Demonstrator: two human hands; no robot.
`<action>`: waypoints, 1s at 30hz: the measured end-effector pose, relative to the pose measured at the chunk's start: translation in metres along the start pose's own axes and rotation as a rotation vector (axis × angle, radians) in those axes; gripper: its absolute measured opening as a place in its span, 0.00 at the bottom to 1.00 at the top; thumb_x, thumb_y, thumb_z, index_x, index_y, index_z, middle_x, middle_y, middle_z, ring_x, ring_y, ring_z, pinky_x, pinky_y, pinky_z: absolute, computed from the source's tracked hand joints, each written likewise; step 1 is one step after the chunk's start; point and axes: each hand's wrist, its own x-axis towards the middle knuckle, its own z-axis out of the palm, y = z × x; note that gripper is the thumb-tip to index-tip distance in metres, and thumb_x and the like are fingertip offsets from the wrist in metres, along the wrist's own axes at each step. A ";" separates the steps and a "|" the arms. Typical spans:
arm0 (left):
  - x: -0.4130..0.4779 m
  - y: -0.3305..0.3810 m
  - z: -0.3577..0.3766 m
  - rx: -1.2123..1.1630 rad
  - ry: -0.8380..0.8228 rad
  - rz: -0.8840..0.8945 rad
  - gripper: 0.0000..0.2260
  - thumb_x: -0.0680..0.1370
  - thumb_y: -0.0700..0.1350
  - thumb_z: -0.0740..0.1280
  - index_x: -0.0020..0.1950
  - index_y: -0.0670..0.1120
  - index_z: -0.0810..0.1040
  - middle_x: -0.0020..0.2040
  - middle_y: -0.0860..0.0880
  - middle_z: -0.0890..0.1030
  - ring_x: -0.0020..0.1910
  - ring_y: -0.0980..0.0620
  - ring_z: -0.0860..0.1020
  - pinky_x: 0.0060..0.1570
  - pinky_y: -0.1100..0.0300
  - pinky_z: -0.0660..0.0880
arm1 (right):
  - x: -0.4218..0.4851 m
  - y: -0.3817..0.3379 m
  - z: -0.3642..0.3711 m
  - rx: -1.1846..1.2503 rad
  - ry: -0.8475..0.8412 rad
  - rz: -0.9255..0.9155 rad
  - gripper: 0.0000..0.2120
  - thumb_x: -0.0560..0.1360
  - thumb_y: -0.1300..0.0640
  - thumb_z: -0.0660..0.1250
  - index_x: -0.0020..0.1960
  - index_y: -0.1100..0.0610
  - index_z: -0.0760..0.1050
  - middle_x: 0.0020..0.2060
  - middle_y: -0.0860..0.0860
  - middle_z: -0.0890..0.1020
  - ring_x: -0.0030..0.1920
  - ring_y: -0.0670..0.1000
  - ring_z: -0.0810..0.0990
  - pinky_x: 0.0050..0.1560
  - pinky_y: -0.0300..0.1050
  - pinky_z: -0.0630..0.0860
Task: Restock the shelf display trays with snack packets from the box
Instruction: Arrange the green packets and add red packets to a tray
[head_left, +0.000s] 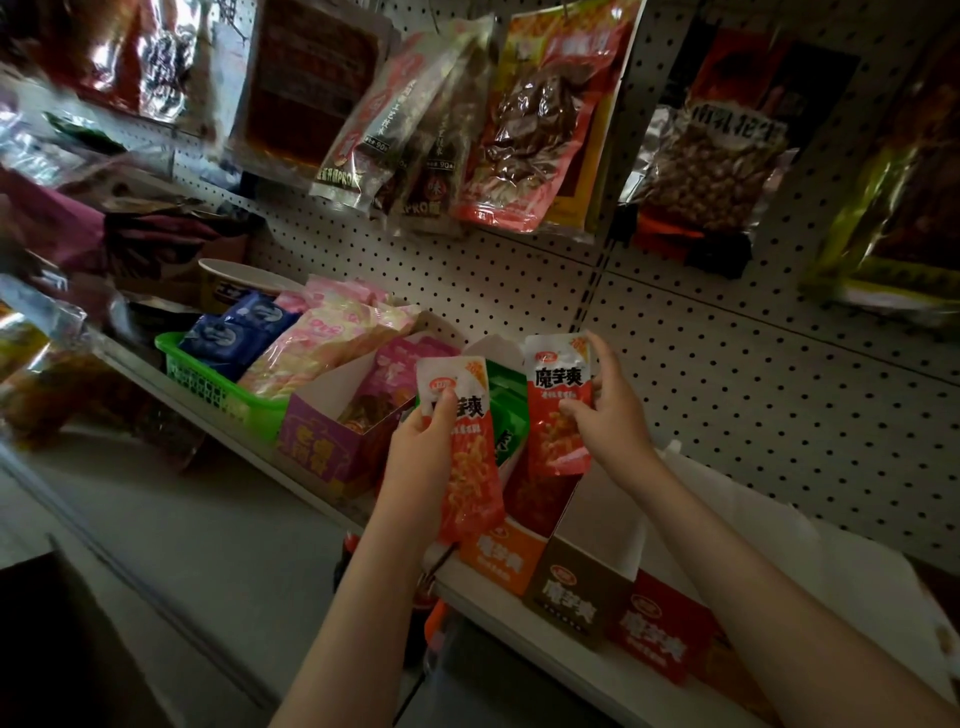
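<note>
Snack packets, two long orange-red foil sachets with a white top band, are held up side by side over a row of cardboard display trays on a white shelf (545, 649). Nearest the viewer, two bare forearms reach up from the bottom edge. The left hand (421, 452) curls round the left-hand packet (470, 467), thumb pressed on its upper front. The packet's long axis runs near vertical, its lower end leaning slightly right and hanging just above the orange tray (498, 558). The right hand (610, 415) pinches the right-hand packet (558, 379) by its right edge, upright and a little higher, its lower end over the same tray's open top. So the target lies directly below both hands and the packets already stand on end; lowering them straight down looks like all that is needed, the left packet being lower. To the right stand a brown tray (569, 597) and a red tray (649, 639). Green packets (506, 415) show between the held ones, with white pegboard (727, 389) beyond.
</note>
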 end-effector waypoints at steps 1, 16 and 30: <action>0.001 -0.001 -0.002 0.003 0.006 -0.004 0.21 0.79 0.59 0.63 0.67 0.49 0.74 0.59 0.46 0.80 0.56 0.45 0.80 0.58 0.44 0.77 | 0.000 -0.001 0.000 -0.017 0.001 -0.002 0.38 0.77 0.67 0.64 0.75 0.38 0.52 0.57 0.54 0.74 0.37 0.45 0.78 0.27 0.32 0.73; -0.001 0.002 0.016 -0.131 0.052 -0.097 0.06 0.80 0.44 0.62 0.55 0.45 0.76 0.48 0.44 0.81 0.49 0.44 0.80 0.52 0.47 0.77 | 0.001 0.012 -0.004 -0.001 -0.082 0.008 0.35 0.76 0.73 0.58 0.70 0.43 0.51 0.67 0.54 0.63 0.43 0.63 0.80 0.37 0.57 0.82; -0.006 -0.001 0.019 0.015 0.003 0.037 0.13 0.79 0.38 0.64 0.61 0.50 0.71 0.52 0.48 0.78 0.51 0.48 0.78 0.45 0.53 0.77 | -0.005 0.008 -0.020 -0.389 -0.170 -0.093 0.26 0.74 0.62 0.69 0.57 0.46 0.55 0.54 0.53 0.73 0.44 0.55 0.80 0.43 0.52 0.81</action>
